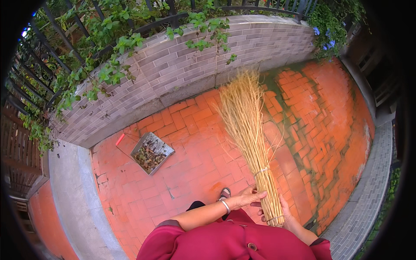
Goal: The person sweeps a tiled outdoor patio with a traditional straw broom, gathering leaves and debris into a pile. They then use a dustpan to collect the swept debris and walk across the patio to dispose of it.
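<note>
A broom of bundled dry twigs [248,130] slants up and away from my body, its bristles fanned out toward the brick wall. Wire bands bind the stalks. My left hand [245,198] grips the bound handle part from the left, thumb across the stalks. Lower down, near the butt end, my right hand [286,213] wraps the stalks from the right; some of its fingers are hidden behind them. A metal dustpan [158,165] holding dead leaves and debris rests on the paving to the left. Its wire handle carries a red grip [120,139].
Red paving bricks [191,156] cover the ground, with dark mossy joints at right. A low tiled wall [195,58] curves along the far side, topped by a black metal fence [78,29] and trailing plants [113,68]. A grey concrete strip [74,195] borders the left.
</note>
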Motion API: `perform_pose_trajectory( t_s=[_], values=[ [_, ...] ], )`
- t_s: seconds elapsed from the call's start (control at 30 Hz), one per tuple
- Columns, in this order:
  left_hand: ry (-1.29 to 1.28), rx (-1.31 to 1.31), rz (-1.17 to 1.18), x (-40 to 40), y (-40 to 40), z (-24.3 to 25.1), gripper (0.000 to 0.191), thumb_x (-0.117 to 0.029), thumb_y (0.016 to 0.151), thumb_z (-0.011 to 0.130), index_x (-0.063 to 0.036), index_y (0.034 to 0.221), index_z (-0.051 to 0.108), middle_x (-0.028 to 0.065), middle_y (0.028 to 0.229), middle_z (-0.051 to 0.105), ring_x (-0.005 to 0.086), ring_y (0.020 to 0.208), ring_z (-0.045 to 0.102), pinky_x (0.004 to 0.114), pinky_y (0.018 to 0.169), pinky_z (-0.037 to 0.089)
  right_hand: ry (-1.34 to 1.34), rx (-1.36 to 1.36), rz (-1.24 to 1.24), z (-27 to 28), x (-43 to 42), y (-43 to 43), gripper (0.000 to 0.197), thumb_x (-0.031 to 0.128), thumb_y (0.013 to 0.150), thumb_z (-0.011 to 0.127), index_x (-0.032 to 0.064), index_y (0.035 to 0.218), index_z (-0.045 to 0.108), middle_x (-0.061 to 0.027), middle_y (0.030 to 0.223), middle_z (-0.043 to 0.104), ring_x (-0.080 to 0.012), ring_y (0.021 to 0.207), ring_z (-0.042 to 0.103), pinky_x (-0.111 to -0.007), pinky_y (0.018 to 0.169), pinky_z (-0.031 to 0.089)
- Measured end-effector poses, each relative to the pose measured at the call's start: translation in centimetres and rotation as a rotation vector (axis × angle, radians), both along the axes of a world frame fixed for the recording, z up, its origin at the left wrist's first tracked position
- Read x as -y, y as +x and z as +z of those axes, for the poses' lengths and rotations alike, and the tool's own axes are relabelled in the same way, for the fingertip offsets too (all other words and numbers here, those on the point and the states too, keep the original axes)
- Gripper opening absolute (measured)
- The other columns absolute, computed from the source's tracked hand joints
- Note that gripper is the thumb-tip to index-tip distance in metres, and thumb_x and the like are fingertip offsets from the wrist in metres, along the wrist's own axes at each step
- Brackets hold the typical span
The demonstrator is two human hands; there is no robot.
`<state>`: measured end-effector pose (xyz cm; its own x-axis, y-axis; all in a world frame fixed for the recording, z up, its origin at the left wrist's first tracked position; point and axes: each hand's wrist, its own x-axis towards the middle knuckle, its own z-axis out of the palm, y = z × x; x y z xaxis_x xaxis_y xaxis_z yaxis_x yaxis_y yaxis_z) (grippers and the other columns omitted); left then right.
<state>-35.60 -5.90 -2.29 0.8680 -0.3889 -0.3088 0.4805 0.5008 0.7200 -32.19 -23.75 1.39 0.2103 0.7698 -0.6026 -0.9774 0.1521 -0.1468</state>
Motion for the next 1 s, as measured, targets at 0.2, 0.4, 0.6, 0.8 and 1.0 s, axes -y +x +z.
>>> perform_pose_trajectory(
  t_s=[0.2, 0.4, 0.6, 0.8, 1.0],
  values=[
    [1.070, -0.086, 0.591, -20.1, -2.9, -6.1, 0.039, -0.023, 0.074, 0.061, -0.0040, 0.104, 0.046, 0.0046, 0.085, 0.053, 0.0133, 0.080, 0.050, 0.025, 0.069, 0.042, -0.230, -0.004, -0.134, -3.5, -2.9, 2.5, 0.051, 0.040, 0.077, 0.041, -0.0005, 0.108, 0.041, -0.0224, 0.091, 0.053, -0.0321, 0.071, 0.056, -0.044, 0.055, 0.049],
    [1.795, -0.449, 0.916, -46.6, -14.1, -10.6, 0.043, -0.029, 0.069, 0.062, 0.0013, 0.097, 0.047, 0.0155, 0.082, 0.055, 0.0261, 0.076, 0.054, 0.034, 0.066, 0.043, -0.435, -0.103, 0.051, -2.0, -10.5, 0.3, 0.052, 0.015, 0.066, 0.054, 0.0041, 0.113, 0.035, -0.0202, 0.092, 0.053, -0.0327, 0.080, 0.055, -0.044, 0.062, 0.049],
    [2.116, -0.411, 0.605, -54.9, -13.7, -15.4, 0.047, -0.038, 0.073, 0.054, 0.0018, 0.099, 0.048, 0.0205, 0.092, 0.054, 0.0329, 0.087, 0.051, 0.038, 0.075, 0.040, -0.583, 0.012, -0.003, -6.3, -19.6, -3.9, 0.062, 0.000, 0.063, 0.058, 0.0092, 0.119, 0.032, -0.0114, 0.100, 0.051, -0.0260, 0.085, 0.053, -0.039, 0.065, 0.048],
    [1.672, -0.491, 0.313, -57.9, -11.7, -18.2, 0.051, -0.042, 0.077, 0.045, 0.0042, 0.096, 0.050, 0.0230, 0.094, 0.053, 0.0333, 0.088, 0.051, 0.038, 0.077, 0.038, -0.862, -0.053, -0.306, -8.7, -15.0, -12.2, 0.060, -0.002, 0.060, 0.061, 0.0091, 0.114, 0.039, -0.0101, 0.095, 0.053, -0.0247, 0.079, 0.054, -0.040, 0.063, 0.048],
    [1.650, -0.613, 0.145, -58.4, -12.5, -21.7, 0.054, -0.047, 0.075, 0.046, 0.0060, 0.080, 0.052, 0.0201, 0.073, 0.055, 0.0307, 0.069, 0.054, 0.036, 0.062, 0.042, -0.949, -0.033, -0.510, -6.7, -8.1, -16.5, 0.045, 0.010, 0.070, 0.054, 0.0084, 0.112, 0.038, -0.0127, 0.086, 0.052, -0.0302, 0.064, 0.056, -0.045, 0.051, 0.050]
  ],
)
